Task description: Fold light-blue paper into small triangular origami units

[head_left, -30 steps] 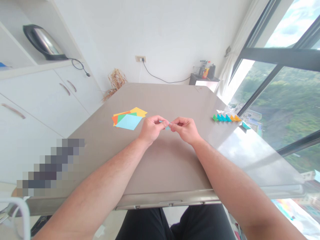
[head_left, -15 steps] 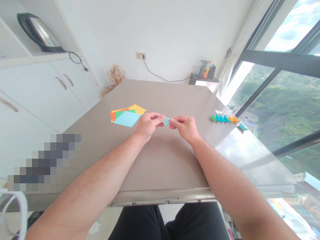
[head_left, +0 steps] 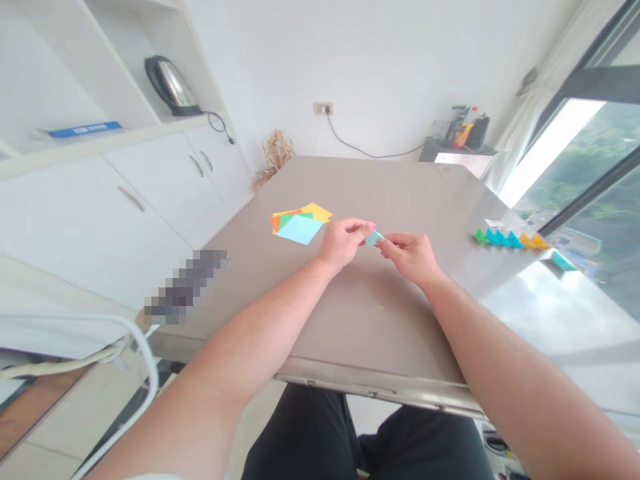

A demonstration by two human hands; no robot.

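Note:
Between my two hands is a small folded piece of light blue paper [head_left: 373,238], raised a little over the table. My left hand [head_left: 345,241] pinches its left side with thumb and fingers. On its right side, my right hand [head_left: 409,253] grips it the same way; the fingers hide much of the paper. Just left of my left hand lies a fanned stack of coloured sheets, with a light blue sheet [head_left: 300,229] on top and a green sheet [head_left: 285,220], an orange one and yellow ones [head_left: 318,211] showing beneath.
Along the table's right side stands a row of small folded paper pieces [head_left: 511,239] in green, blue and orange. A separate blue folded piece [head_left: 563,261] lies nearer the window. A blurred-out dark object [head_left: 185,290] sits at the left table edge. An electric kettle [head_left: 173,87] stands on a shelf.
The camera view has turned left, so everything appears farther right. Both hands keep hold of the folded paper, which now looks slightly more tilted.

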